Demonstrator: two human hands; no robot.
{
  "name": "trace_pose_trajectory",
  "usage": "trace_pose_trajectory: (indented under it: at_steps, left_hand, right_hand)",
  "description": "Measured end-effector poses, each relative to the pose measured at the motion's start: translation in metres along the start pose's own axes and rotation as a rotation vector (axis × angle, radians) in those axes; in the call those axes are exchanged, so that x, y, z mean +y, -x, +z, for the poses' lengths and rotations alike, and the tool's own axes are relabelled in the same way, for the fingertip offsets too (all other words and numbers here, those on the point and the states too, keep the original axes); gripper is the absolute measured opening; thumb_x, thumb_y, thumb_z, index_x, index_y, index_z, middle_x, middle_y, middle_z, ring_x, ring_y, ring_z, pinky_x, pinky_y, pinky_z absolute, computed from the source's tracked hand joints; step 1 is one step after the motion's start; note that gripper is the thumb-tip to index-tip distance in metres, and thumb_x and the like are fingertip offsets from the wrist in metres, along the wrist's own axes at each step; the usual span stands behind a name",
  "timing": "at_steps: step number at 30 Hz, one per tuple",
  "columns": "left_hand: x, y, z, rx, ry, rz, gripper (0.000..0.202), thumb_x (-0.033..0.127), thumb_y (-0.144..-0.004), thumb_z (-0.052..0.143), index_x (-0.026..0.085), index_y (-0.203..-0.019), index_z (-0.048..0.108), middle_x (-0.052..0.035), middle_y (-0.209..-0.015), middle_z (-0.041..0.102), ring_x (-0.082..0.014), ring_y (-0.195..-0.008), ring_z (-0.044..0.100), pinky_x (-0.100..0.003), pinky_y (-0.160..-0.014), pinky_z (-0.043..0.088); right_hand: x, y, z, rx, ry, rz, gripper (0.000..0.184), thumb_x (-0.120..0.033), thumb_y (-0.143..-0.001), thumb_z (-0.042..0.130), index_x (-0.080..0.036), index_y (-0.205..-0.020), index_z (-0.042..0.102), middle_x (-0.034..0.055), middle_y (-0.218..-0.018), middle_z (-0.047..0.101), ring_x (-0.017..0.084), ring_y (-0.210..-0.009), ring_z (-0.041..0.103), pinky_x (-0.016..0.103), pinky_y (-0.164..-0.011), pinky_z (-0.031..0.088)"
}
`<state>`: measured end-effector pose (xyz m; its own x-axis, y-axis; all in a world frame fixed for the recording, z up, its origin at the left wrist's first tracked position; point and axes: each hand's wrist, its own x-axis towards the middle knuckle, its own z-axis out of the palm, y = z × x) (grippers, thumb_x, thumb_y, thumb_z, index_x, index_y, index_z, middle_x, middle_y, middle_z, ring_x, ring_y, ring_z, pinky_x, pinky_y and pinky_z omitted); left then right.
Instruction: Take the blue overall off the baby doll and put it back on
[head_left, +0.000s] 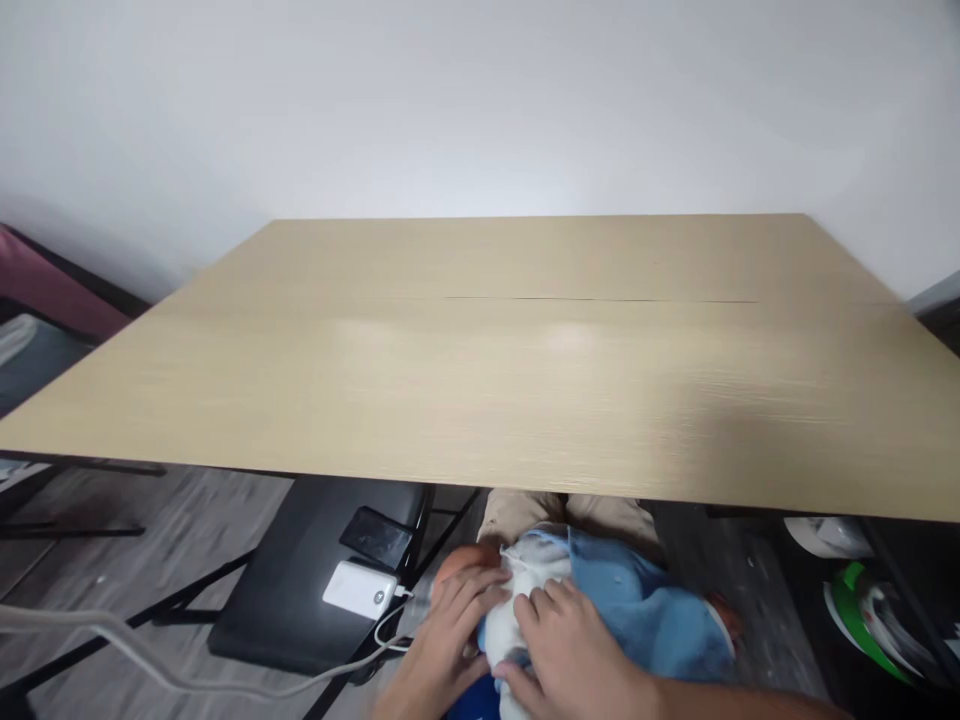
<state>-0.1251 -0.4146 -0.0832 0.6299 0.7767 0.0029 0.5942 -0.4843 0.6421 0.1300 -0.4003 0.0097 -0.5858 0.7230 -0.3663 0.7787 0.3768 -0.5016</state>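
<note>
Below the near edge of the wooden table (pixel 525 380), both my hands grip a bundle of light blue and white cloth (pixel 630 600) in my lap. My left hand (pixel 450 625) holds its left side, fingers curled over the white part. My right hand (pixel 562 645) presses on the middle with fingers bent into the fabric. The blue cloth spreads to the right over my knees.
A black chair (pixel 300 590) stands at the left under the table, bearing a dark phone (pixel 375 537) and a white power bank (pixel 360 588) with a cable. A white cord (pixel 112 640) runs across the floor. A green and white object (pixel 862 610) lies at the lower right.
</note>
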Motion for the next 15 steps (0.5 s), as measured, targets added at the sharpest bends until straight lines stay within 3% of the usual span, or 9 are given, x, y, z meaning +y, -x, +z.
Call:
trace_pose_trajectory:
  at_steps: [2,4,7,10,15]
  left_hand:
    - [0.002,-0.003,-0.001,-0.010,-0.036,0.011,0.062,0.018,-0.100,0.070,0.029,-0.159,0.057,-0.0120,-0.162,0.064,-0.0341,-0.147,0.059,-0.048,-0.122,0.049]
    - [0.004,-0.006,-0.001,-0.002,-0.069,0.012,0.066,0.013,-0.096,0.067,0.029,-0.159,0.058,-0.0117,-0.159,0.066,-0.0335,-0.145,0.059,-0.048,-0.120,0.049]
    - [0.009,-0.012,-0.003,0.020,-0.092,0.001,0.063,0.015,-0.095,0.065,0.028,-0.157,0.060,-0.0121,-0.157,0.067,-0.0346,-0.141,0.058,-0.050,-0.119,0.048]
    - [0.014,-0.019,-0.004,0.015,-0.087,-0.007,0.063,0.020,-0.096,0.064,0.027,-0.158,0.059,-0.0123,-0.155,0.067,-0.0357,-0.136,0.058,-0.054,-0.118,0.047]
    - [0.019,-0.025,-0.009,0.013,-0.035,-0.069,0.055,0.020,-0.093,0.060,0.027,-0.147,0.067,-0.0102,-0.139,0.072,-0.0345,-0.121,0.059,-0.051,-0.107,0.049]
  right_hand:
    - [0.010,0.002,0.020,0.056,0.059,-0.097,0.053,-0.064,-0.098,0.078,-0.014,-0.117,0.075,0.0175,-0.108,0.082,0.039,-0.105,0.077,0.054,-0.101,0.062]
    - [0.020,0.001,0.042,0.111,0.129,-0.236,0.055,-0.071,-0.097,0.076,-0.016,-0.105,0.073,0.0133,-0.094,0.081,0.035,-0.091,0.076,0.049,-0.093,0.062]
    - [0.030,0.003,0.063,0.208,0.195,-0.402,0.038,-0.057,-0.107,0.069,-0.021,-0.094,0.066,0.0055,-0.078,0.075,0.026,-0.072,0.068,0.037,-0.071,0.054]
    - [0.034,0.015,0.058,0.272,0.225,-0.487,0.026,-0.039,-0.110,0.069,-0.022,-0.092,0.062,0.0015,-0.074,0.071,0.021,-0.069,0.063,0.033,-0.064,0.046]
    - [0.055,0.050,0.030,0.303,0.152,-0.603,0.033,-0.042,-0.117,0.063,-0.023,-0.091,0.061,-0.0042,-0.074,0.067,0.016,-0.073,0.060,0.031,-0.081,0.051]
